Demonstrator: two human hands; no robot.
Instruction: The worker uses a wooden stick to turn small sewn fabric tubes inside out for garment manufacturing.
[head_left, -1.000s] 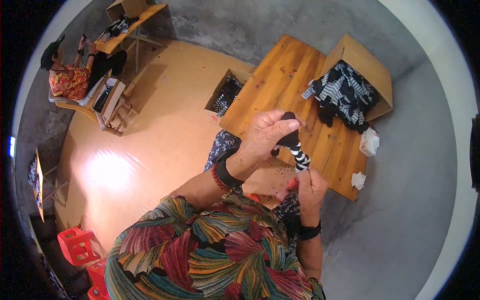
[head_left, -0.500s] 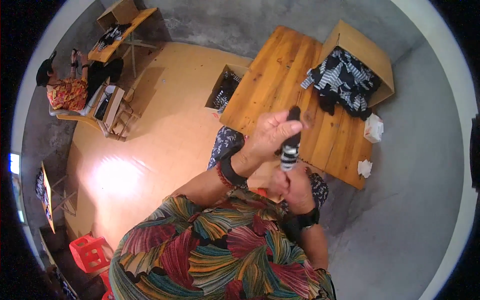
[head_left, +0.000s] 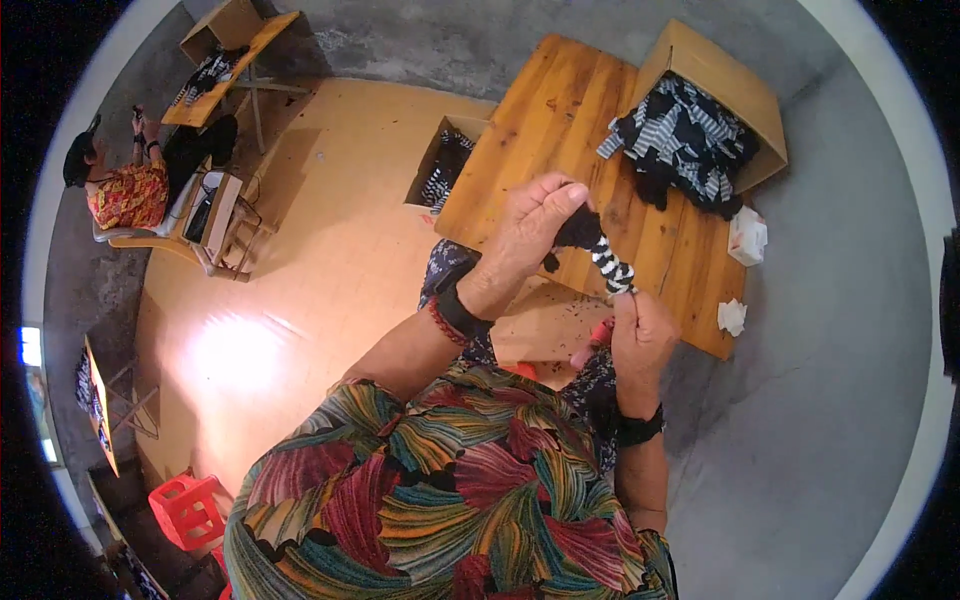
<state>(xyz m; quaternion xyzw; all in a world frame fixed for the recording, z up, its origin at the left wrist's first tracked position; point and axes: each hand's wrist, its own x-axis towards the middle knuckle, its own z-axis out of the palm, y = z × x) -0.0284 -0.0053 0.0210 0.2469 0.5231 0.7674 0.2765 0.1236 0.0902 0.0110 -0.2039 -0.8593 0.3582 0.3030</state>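
Between my two hands a small black knitted piece with black-and-white stripes, looking like a glove [head_left: 608, 262], is stretched at a slant. My left hand [head_left: 535, 228] is closed on its black end, thumb on top. Lower and to the right, my right hand [head_left: 642, 335] pinches the striped end. A dark tip hangs loose beneath my left fingers. Both hands are above my lap, beside the near edge of the wooden table [head_left: 545, 110]. A red-pink object [head_left: 597, 342] rests by my right hand, partly hidden; its kind is unclear.
A tipped cardboard box [head_left: 755, 110] spills striped and black knitwear [head_left: 690, 150] onto the table. Another carton [head_left: 445, 165] stands left of the table. White tissue packs [head_left: 747, 237] and a crumpled tissue [head_left: 732, 318] lie at right. A co-worker [head_left: 130, 190] sits far left.
My hands have drawn apart, the right moving rightward and up, the left slightly up. The knitted piece has gone from nearly upright to slanted and taut. The red-pink object has come into view.
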